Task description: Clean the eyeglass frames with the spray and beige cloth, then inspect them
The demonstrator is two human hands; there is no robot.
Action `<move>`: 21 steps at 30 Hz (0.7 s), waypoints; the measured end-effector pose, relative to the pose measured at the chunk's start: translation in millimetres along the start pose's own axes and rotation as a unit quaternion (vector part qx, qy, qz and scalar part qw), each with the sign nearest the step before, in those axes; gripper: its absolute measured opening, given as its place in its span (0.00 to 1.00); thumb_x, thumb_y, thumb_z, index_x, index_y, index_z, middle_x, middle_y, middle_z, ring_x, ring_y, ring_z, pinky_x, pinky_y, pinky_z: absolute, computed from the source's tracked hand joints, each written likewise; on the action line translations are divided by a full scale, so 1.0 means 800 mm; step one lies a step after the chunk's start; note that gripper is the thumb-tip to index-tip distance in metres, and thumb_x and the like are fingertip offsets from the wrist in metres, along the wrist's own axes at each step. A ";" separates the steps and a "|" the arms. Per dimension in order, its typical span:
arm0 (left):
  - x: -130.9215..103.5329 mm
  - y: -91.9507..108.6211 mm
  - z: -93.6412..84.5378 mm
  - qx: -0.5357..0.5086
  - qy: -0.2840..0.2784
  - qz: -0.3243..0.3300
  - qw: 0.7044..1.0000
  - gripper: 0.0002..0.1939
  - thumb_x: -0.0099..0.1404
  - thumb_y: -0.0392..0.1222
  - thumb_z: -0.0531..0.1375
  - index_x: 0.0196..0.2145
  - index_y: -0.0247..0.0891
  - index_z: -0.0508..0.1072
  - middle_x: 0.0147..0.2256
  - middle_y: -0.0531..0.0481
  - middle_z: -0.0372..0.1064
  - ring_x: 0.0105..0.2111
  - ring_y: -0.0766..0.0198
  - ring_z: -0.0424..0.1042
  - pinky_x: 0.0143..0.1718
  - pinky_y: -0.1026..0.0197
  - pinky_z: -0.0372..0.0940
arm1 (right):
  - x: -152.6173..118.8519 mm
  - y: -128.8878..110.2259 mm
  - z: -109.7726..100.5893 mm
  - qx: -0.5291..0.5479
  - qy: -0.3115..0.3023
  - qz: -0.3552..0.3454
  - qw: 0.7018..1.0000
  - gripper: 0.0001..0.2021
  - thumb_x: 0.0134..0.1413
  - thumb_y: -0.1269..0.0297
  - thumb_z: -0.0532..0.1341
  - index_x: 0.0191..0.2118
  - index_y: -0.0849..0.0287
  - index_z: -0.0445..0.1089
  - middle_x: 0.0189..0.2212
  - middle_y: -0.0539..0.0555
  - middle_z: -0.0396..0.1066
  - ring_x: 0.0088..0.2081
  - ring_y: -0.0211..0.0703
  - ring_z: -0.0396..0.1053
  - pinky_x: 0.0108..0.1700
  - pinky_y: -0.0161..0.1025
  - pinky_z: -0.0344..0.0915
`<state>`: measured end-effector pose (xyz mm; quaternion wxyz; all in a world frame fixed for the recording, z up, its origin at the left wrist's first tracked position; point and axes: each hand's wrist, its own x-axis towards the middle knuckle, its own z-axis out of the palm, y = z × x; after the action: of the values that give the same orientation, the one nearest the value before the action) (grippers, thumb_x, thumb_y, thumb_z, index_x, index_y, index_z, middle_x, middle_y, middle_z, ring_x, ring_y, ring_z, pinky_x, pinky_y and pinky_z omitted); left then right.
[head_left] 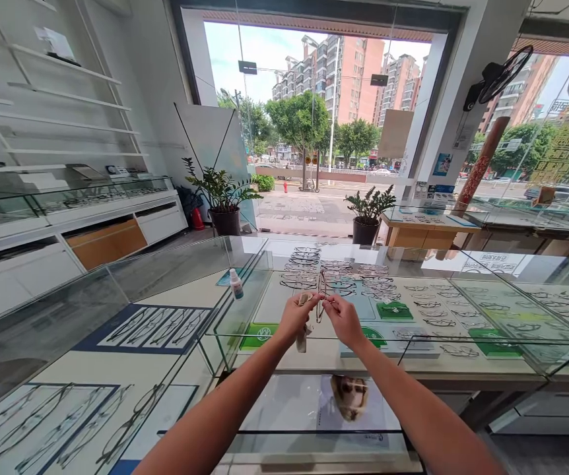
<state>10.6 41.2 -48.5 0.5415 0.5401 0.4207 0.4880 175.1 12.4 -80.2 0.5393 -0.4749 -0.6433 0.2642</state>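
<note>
A pair of eyeglasses (322,282) is held up on edge above the glass counter, between my two hands. My right hand (344,319) pinches the frame with thumb and fingertips. In my left hand (296,316) is a bunched beige cloth (301,340), its end hanging below the palm; the thumb and finger of that hand meet the eyeglasses. Part of the frame is hidden by the fingertips. Ahead on the counter, rows of eyeglasses (304,256) lie close by. A small white spray bottle (235,284) stands to the left of my hands.
Glass display cases (160,284) with trays of eyeglasses (150,326) spread to the left, and more run right. A green case (394,310) lies beyond my right hand. Potted plants (366,214) stand by the glass front, and a wall fan (505,76) hangs at upper right.
</note>
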 end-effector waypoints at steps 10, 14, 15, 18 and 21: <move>-0.008 0.001 0.006 0.004 -0.010 0.033 0.999 0.31 0.51 0.67 0.76 0.37 0.36 0.84 0.26 0.56 0.64 0.22 0.72 0.54 0.23 0.64 0.49 | -0.006 -0.012 -0.013 -0.030 0.021 -0.011 0.999 0.20 0.70 0.42 0.58 0.35 0.53 0.68 0.20 0.43 0.59 0.24 0.39 0.54 0.31 0.39 0.48; -0.010 -0.001 0.004 0.026 -0.011 0.062 0.998 0.27 0.56 0.66 0.74 0.38 0.37 0.85 0.29 0.53 0.69 0.24 0.70 0.55 0.25 0.63 0.52 | -0.008 -0.015 -0.024 -0.101 0.038 -0.013 0.994 0.20 0.72 0.44 0.57 0.38 0.54 0.73 0.21 0.45 0.66 0.23 0.40 0.58 0.32 0.39 0.51; -0.010 -0.001 0.003 0.040 -0.010 0.077 0.996 0.26 0.58 0.65 0.72 0.38 0.37 0.85 0.30 0.52 0.72 0.25 0.69 0.58 0.26 0.62 0.54 | -0.008 -0.015 -0.027 -0.130 0.048 -0.014 0.990 0.20 0.73 0.44 0.56 0.39 0.54 0.74 0.21 0.45 0.68 0.23 0.40 0.59 0.33 0.39 0.51; -0.010 -0.001 0.001 0.077 -0.003 0.120 0.990 0.23 0.63 0.63 0.69 0.38 0.38 0.85 0.35 0.48 0.78 0.31 0.63 0.68 0.35 0.59 0.64 | -0.005 -0.013 -0.040 -0.213 0.098 -0.004 0.972 0.21 0.75 0.46 0.54 0.43 0.54 0.78 0.21 0.48 0.72 0.24 0.43 0.64 0.33 0.40 0.52; -0.007 -0.001 -0.001 0.101 -0.004 0.152 0.983 0.21 0.65 0.61 0.68 0.36 0.38 0.85 0.37 0.46 0.81 0.37 0.57 0.74 0.43 0.56 0.68 | 0.001 -0.010 -0.053 -0.235 0.148 0.018 0.961 0.21 0.76 0.46 0.53 0.46 0.55 0.78 0.24 0.51 0.78 0.26 0.46 0.71 0.34 0.40 0.56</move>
<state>9.2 35.7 -49.6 0.4059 0.6514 0.3787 0.5172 212.3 2.7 -61.2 0.4972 -0.6334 -0.5915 0.0421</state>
